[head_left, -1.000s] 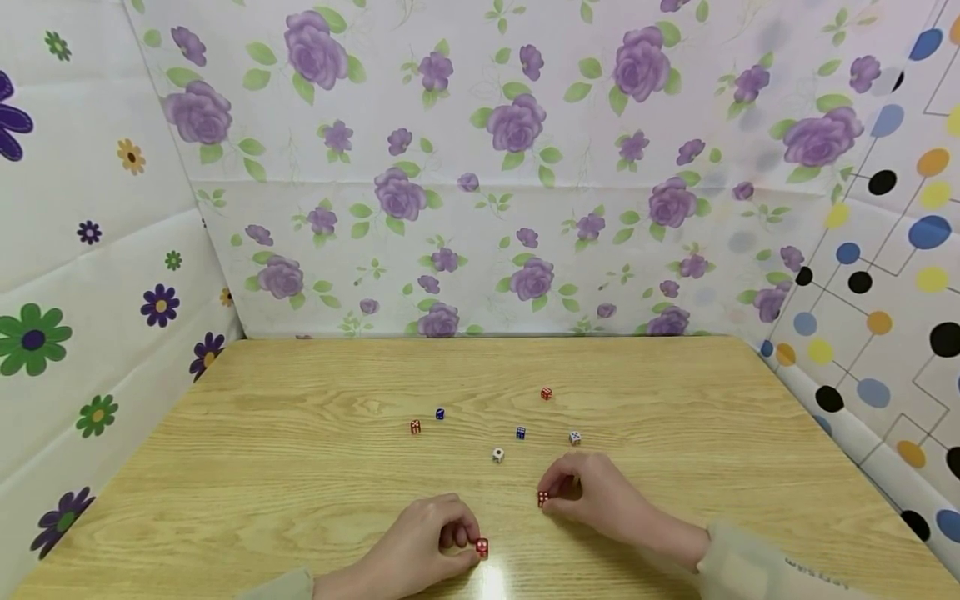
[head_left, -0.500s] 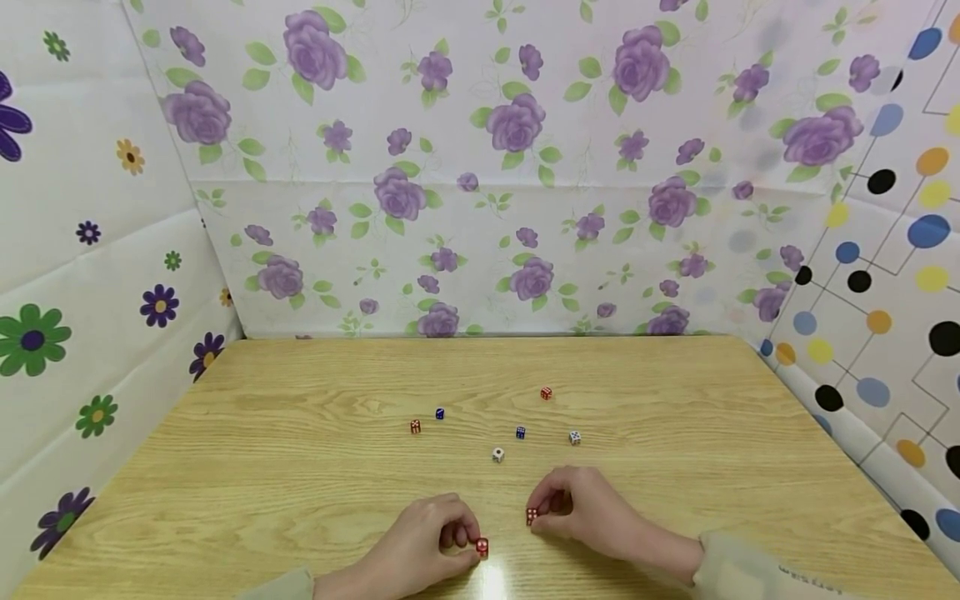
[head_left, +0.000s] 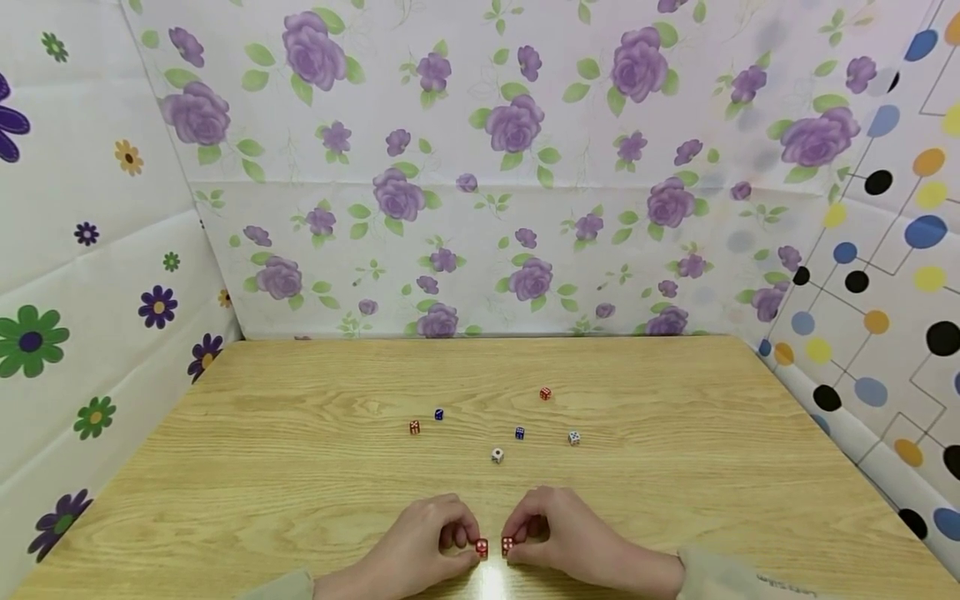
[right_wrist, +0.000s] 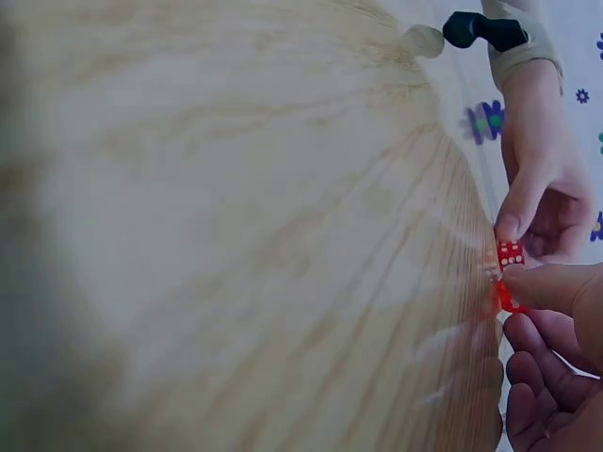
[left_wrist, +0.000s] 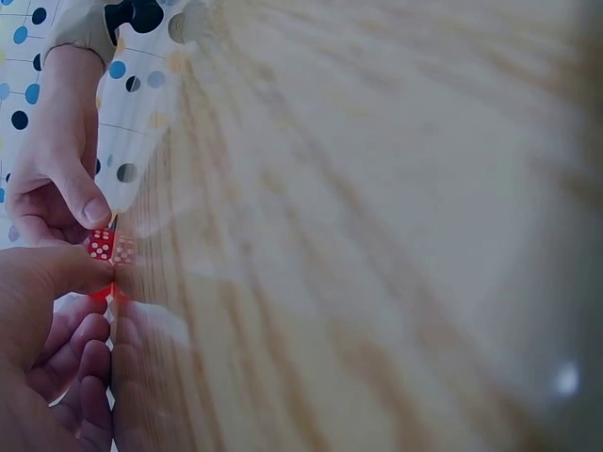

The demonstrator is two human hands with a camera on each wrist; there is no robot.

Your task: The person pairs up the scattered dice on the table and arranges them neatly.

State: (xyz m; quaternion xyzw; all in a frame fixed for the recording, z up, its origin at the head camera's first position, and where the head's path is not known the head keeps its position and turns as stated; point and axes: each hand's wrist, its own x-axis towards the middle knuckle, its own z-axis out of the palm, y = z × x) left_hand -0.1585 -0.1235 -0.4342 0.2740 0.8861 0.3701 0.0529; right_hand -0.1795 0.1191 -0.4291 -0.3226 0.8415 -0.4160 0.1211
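Observation:
My left hand (head_left: 423,542) pinches a red die (head_left: 482,547) between thumb and fingertips, low over the wooden table near its front. Just to the right, my right hand (head_left: 573,537) pinches another red die (head_left: 507,545) the same way. A narrow gap separates the two dice in the head view. In the left wrist view, the right hand's die (left_wrist: 101,245) shows white dots beyond my left thumb. From the right wrist, the left hand's die (right_wrist: 510,252) appears past my right thumb, which partly covers the die (right_wrist: 510,299) it holds.
Farther back on the table (head_left: 300,483) lie loose dice: a white one (head_left: 497,456), another white one (head_left: 574,437), two blue ones (head_left: 520,433) and two red ones (head_left: 415,427). Patterned sheets (head_left: 465,225) hang behind and along both sides.
My right hand has moved left and toward the front edge with its red die, ending close beside the left hand's die. The left hand has stayed in place.

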